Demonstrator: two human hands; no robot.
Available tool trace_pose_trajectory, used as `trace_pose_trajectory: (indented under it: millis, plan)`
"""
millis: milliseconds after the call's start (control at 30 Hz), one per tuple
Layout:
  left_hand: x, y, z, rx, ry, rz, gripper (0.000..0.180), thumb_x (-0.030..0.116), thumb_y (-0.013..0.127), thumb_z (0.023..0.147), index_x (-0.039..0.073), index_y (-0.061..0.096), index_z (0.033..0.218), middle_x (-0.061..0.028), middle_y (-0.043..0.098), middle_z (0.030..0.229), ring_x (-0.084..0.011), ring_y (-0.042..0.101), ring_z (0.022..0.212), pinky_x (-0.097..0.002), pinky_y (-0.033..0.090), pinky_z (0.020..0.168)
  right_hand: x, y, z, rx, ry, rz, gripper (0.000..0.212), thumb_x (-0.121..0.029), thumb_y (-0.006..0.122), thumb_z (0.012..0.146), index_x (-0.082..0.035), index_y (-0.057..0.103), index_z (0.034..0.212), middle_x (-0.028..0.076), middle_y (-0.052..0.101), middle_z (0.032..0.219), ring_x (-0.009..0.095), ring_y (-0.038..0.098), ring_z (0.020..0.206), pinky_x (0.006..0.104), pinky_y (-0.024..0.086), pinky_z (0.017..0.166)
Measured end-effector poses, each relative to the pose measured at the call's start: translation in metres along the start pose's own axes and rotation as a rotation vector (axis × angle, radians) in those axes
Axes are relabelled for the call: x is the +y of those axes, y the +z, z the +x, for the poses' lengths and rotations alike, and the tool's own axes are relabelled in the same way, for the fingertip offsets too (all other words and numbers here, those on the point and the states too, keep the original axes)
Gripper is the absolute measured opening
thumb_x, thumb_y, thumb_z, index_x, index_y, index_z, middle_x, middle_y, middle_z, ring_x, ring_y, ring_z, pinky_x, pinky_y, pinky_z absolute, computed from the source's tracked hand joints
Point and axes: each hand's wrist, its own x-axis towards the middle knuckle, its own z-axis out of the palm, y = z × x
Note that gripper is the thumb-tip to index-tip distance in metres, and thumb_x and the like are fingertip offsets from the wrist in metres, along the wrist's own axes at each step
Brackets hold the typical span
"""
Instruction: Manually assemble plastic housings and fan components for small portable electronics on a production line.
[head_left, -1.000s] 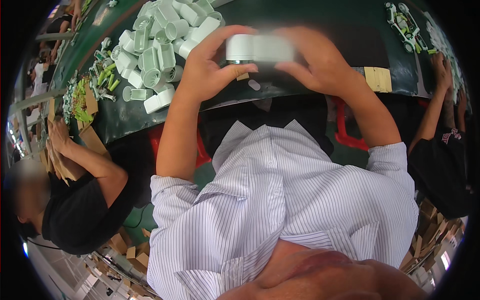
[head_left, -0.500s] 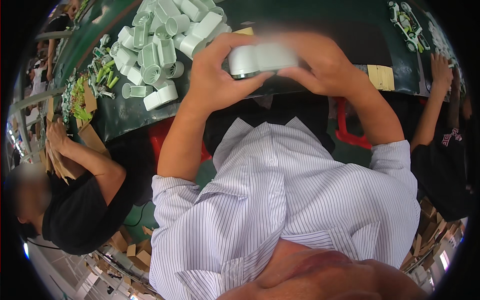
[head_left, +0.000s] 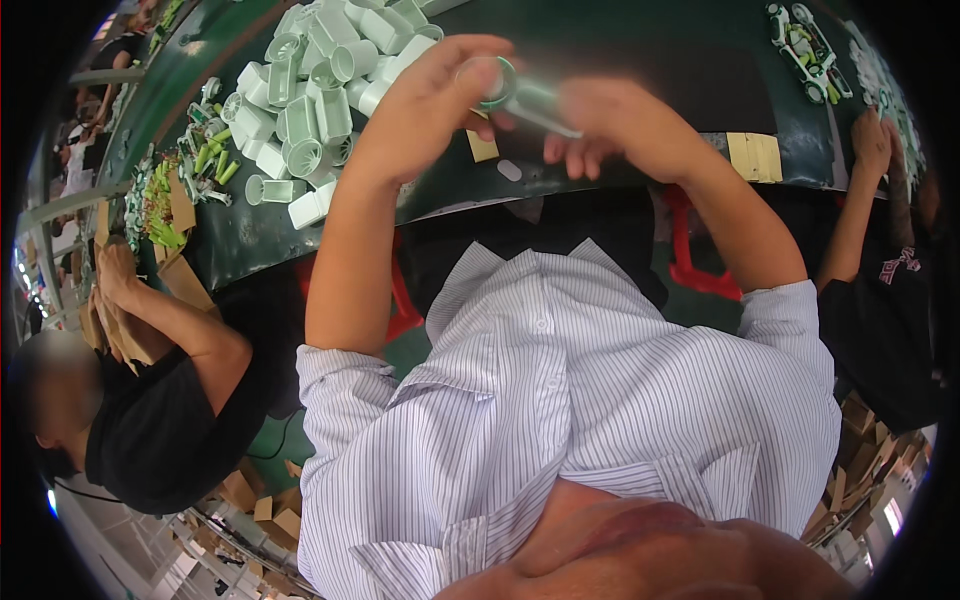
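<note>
Shirt: striped shirt [head_left: 560, 420] fills the near view, both forearms rising from it toward the table [head_left: 640, 70].
Left hand: left hand [head_left: 425, 95] has its grip closed on the ringed end of a pale green tube [head_left: 520, 95], thumb and fingers wrapped round it.
Right hand: right hand [head_left: 610, 125] holds the tube's far end; the picture is blurred there, but the fingers curl about it, so the grip reads as closed on the tube.
Tube: held up between both hands, tilted, above the table's near edge, apart from the heap.
Progress: as a judgement, one tube is in hand and a large heap waits, so most of the work looks left; no finished batch shows.
Table edge: small tan cards [head_left: 482, 148] lie just under the hands; more cards [head_left: 755, 155] lie to the right.
Heap: loose heap of pale green tubes [head_left: 320, 90] lies on the table left of the hands, in no container; several stand open-mouthed and look empty.
Far left: another person's hands [head_left: 115, 275] handle brown card by small green parts [head_left: 185, 170].
Far right: another person's hand [head_left: 872, 135] rests near green-and-white parts [head_left: 805, 40].
</note>
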Motion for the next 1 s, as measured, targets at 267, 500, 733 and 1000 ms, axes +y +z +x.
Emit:
trace_pose_trajectory:
  millis: [267, 500, 733, 1000]
  plan:
    - [0.02, 0.009, 0.015, -0.02, -0.447, 0.207, 0.075, 0.064, 0.034, 0.097, -0.005, 0.064, 0.094, -0.0062, 0.06, 0.064, -0.0109, 0.054, 0.048, -0.024, 0.04, 0.041, 0.019, 0.011, 0.007, -0.371, 0.123, 0.821, 0.054, -0.039, 0.04, 0.101, 0.01, 0.052, 0.121, 0.025, 0.066, 0.106, 0.027, 0.071, 0.086, 0.028, 0.06, 0.066]
    - [0.012, 0.02, 0.019, 0.22, -0.243, -0.005, 0.078, 0.064, 0.026, 0.098, -0.005, 0.059, 0.115, -0.0107, 0.069, 0.085, -0.0108, 0.054, 0.049, -0.0215, 0.038, 0.042, 0.007, 0.014, -0.012, -0.071, -0.122, 0.237, 0.045, -0.029, 0.052, 0.094, 0.008, 0.054, 0.121, 0.016, 0.067, 0.098, 0.019, 0.067, 0.082, 0.0266, 0.055, 0.069]
    - [0.006, 0.008, 0.004, 0.085, -0.237, 0.01, 0.068, 0.054, 0.028, 0.102, -0.006, 0.057, 0.116, -0.0136, 0.071, 0.093, -0.0094, 0.055, 0.049, -0.0197, 0.042, 0.043, -0.068, 0.029, -0.134, 0.386, -0.925, -1.08, 0.044, -0.019, 0.066, 0.086, 0.002, 0.055, 0.123, 0.013, 0.066, 0.089, 0.019, 0.064, 0.077, 0.0308, 0.053, 0.07]
    - [0.007, 0.014, 0.008, 0.004, -0.255, 0.037, 0.031, 0.029, 0.055, 0.098, 0.001, 0.063, 0.107, -0.0078, 0.069, 0.085, -0.0056, 0.056, 0.053, -0.0187, 0.04, 0.044, -0.089, 0.026, -0.134, 0.399, -1.339, -0.815, 0.1, -0.045, 0.068, 0.077, 0.012, 0.018, 0.143, 0.027, 0.054, 0.111, 0.026, 0.056, 0.079, 0.0308, 0.042, 0.054]
